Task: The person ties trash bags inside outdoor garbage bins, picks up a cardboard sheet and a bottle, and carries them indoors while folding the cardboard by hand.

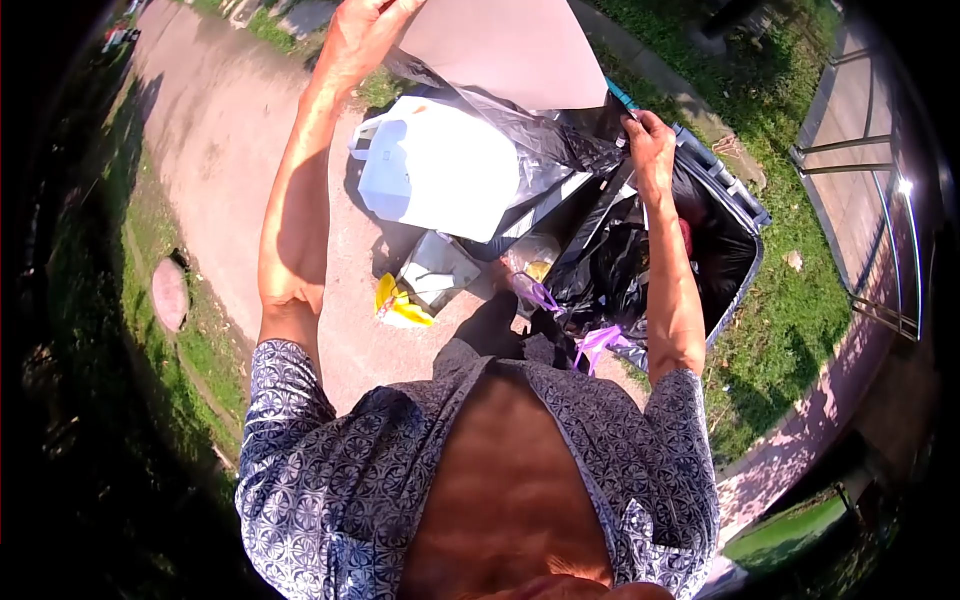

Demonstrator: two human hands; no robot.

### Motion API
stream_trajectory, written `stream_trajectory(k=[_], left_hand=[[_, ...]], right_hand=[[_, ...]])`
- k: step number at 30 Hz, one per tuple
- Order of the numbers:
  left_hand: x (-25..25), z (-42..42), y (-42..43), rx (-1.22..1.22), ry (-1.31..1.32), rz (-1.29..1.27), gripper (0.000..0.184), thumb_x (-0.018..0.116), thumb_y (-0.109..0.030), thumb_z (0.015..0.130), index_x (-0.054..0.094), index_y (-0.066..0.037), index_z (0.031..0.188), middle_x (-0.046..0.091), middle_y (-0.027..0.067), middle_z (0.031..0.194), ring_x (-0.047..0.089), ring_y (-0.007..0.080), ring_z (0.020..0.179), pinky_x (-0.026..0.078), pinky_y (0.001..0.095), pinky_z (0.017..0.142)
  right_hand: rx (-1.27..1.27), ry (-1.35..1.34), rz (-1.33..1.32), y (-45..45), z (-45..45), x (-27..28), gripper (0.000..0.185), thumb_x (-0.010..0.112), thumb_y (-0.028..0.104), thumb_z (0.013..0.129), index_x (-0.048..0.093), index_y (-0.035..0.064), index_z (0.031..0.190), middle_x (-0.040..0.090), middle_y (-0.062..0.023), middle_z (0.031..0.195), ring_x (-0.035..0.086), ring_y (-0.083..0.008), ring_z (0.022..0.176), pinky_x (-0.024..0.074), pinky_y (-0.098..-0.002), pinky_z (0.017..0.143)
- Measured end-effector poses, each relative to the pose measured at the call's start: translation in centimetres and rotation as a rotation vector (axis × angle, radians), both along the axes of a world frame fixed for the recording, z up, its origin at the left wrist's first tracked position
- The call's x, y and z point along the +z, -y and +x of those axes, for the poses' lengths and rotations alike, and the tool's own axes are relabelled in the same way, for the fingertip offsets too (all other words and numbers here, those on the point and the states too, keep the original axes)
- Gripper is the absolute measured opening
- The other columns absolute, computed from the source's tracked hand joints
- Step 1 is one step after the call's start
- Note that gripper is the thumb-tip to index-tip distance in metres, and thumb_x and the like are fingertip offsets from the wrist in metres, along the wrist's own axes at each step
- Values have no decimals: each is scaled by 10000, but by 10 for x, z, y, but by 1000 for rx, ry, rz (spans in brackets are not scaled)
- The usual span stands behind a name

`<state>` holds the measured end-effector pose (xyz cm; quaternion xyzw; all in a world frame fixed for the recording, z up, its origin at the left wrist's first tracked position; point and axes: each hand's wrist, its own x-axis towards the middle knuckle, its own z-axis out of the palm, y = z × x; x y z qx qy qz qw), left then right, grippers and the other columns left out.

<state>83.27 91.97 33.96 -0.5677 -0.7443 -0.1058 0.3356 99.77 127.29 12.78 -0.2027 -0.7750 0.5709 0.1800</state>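
At the top, my left hand (365, 40) is closed on the edge of a large flat pinkish-grey sheet (505, 50). My right hand (652, 145) is closed at the end of a teal strip (621, 94) beside that sheet. Whether it grips the strip or the black plastic next to it, I cannot tell. Between my arms sits a bulky white plastic bag (435, 170) with a handle loop. Crumpled black plastic film (560, 140) lies along the sheet's lower edge. Under my right forearm is a bin (740, 200) lined with a black bag (715, 240).
A yellow wrapper (402, 303) and a greyish flat package (438, 270) lie on the paving near my feet. Purple bag handles (600, 345) show by the bin. A stone (170, 294) rests on the left grass. Metal railings (885, 220) stand at the right.
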Motion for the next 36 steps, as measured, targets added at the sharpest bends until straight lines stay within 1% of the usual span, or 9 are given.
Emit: stream_trajectory(k=[6,11,14,15,18,22,26,32,36], left_hand=[[7,-8,20,93,62,67,274,623,-129,906,665,-9,1149,640,153,1091,598,318,1073,500,415,951],[-12,-6,9,186,380,211,251,633,-125,921,665,-6,1139,652,136,1080,613,293,1048,512,399,931],[-27,3,1,198,586,338,237,638,-123,930,665,-3,1133,659,126,1074,622,277,1034,520,390,919],[-26,2,2,196,651,401,233,640,-122,932,665,-3,1131,661,122,1072,624,272,1029,522,386,915],[-24,-8,7,177,860,647,220,646,-120,941,665,-1,1125,668,112,1066,633,257,1014,529,377,903],[-30,-34,27,116,1082,1011,203,654,-117,953,665,2,1117,678,99,1057,645,237,995,539,364,887],[-52,-60,71,106,1184,1272,187,661,-114,964,665,5,1109,687,86,1049,656,216,975,548,351,871],[-98,-59,161,244,1176,1464,165,672,-109,982,664,9,1097,701,66,1036,674,186,946,563,332,847],[-137,-31,221,416,1183,1519,127,673,-119,992,648,-4,1041,708,76,1018,677,158,924,552,303,848]], right_hand=[[233,115,44,17,10,58,195,691,165,929,710,-19,991,629,-35,682,551,-102,620,445,-300,591],[435,215,284,42,13,51,304,670,250,935,654,-47,998,658,-256,810,672,-378,773,495,-457,754],[319,237,229,35,8,26,265,675,232,925,682,-27,980,687,-214,789,681,-373,781,504,-456,765],[266,218,315,24,5,1,229,671,210,925,704,-9,983,686,-180,753,683,-306,710,516,-433,676],[87,272,-176,-13,7,-44,189,649,146,937,736,-6,1008,655,-45,709,568,-117,525,433,-291,456],[-186,140,-433,-55,21,-71,253,668,172,936,700,-25,1092,622,-24,754,519,-112,522,441,-271,438],[-433,63,-406,-72,60,-29,227,663,189,954,698,-5,1066,599,8,742,490,-80,528,414,-245,461],[-389,118,-55,-100,171,58,286,611,233,1002,713,39,1186,548,48,747,471,-33,615,402,-189,515],[-550,-81,-25,-89,236,102,292,583,214,1006,710,20,1183,526,55,715,405,-12,581,255,-180,487]])
